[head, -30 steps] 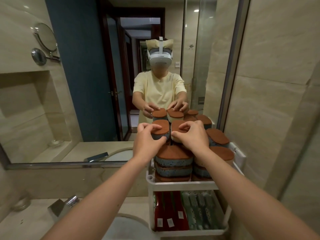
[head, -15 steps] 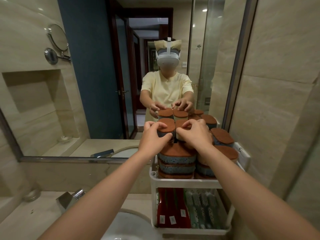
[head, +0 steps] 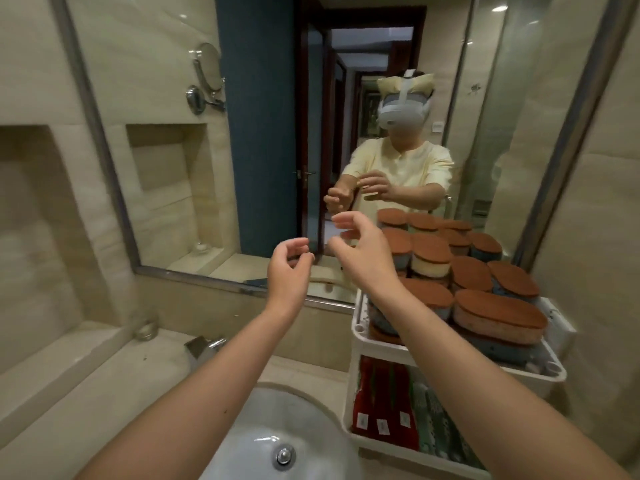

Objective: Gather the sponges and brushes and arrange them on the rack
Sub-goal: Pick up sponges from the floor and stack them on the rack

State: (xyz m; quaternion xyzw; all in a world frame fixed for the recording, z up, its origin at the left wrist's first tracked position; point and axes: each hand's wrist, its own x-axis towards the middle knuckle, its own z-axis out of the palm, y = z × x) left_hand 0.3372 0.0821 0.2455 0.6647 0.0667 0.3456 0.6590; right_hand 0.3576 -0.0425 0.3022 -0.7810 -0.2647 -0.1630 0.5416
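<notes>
Now, left hand [head: 289, 268], right hand [head: 360, 258] grips released, top sponges [head: 431, 249] lengthwise toward mirror [head: 263, 133]

Head cam, fwd-down (close, wide)

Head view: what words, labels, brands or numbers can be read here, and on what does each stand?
No text can be read.
The white labels on the red packs in the lower shelf of the rack: too small and blurred to read.
The sponges: no print visible.
The headset in the mirror: no legible brand.
</notes>
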